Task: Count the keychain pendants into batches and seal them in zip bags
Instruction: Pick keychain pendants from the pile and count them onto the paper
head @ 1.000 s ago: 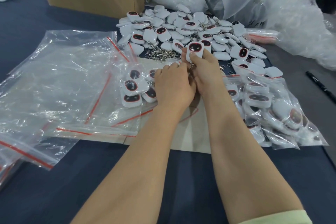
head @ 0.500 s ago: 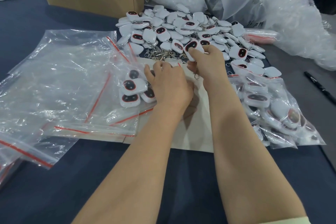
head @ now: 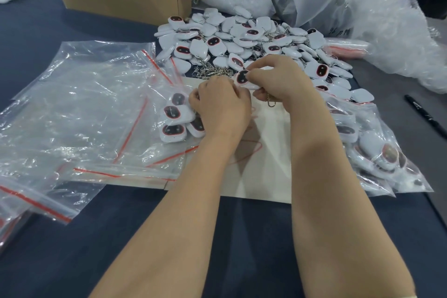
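Centre of frame: what's in hand? (M)

One pendant [head: 244, 78], dark face up, pinched between thumb and fingertips of the right hand [head: 280, 77]. Its clasp [head: 271, 103] dangles below. The left hand [head: 220, 106] is curled, knuckles up, touching the small batch [head: 175, 118]. Can't tell if it holds anything. (J)

Batch count? (M)

Four faces visible just left of the left hand, lying on clear bag plastic. More may sit under the hand. Not inside a bag, as far as I can see. (J)

Done so far? (M)

Stack of filled zip bags [head: 377, 152] at right of frame, beside the right forearm. Seals not readable. (J)

Left to do? (M)

Plenty. Upper centre, the loose pile [head: 242, 38] is big, and the cardboard box [head: 116, 0] upper left has more pendants. Stock of empty zip bags [head: 84, 109] is spread across the left of the frame. My read: early-to-mid overall. Current batch is mid-count, with the held pendant likely the next one in. Bagging and sealing of this batch not yet done. (J)
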Available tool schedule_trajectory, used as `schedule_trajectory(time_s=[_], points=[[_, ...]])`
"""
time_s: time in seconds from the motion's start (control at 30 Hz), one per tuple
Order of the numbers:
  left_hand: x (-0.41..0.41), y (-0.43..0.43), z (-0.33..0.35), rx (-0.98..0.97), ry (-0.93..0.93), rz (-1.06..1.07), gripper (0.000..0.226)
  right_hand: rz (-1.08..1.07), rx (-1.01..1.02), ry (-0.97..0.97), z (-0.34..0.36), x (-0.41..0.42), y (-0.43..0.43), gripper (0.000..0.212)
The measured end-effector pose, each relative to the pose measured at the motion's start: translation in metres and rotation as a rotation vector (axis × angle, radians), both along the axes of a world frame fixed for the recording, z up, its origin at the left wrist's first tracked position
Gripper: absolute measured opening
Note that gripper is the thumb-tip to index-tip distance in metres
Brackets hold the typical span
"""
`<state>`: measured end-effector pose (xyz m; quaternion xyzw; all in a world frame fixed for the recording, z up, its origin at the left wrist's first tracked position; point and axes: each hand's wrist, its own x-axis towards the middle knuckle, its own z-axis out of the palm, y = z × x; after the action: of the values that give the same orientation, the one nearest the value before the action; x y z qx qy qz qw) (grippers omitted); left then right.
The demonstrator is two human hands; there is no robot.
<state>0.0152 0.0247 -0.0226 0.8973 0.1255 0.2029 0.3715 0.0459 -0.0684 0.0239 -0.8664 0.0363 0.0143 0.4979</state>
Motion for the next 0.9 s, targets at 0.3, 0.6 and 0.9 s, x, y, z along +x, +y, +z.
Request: schedule_trajectory(time_s=[0.3, 0.6, 0.9], points=[[-0.001, -0.002, -0.010, 0.358, 0.137, -0.124, 0.026, 0.015, -0.141, 0.039, -0.003, 0.001, -0.004, 0.011], [-0.001, -0.003, -0.011, 0.393, 0.154, -0.100, 0.025, -0.013, -0.194, 0.041, -0.007, 0.004, -0.005, 0.013], [0.001, -0.001, -0.003, 0.149, 0.093, -0.064, 0.025, 0.106, -0.204, 0.111, -0.007, 0.002, -0.004, 0.021]])
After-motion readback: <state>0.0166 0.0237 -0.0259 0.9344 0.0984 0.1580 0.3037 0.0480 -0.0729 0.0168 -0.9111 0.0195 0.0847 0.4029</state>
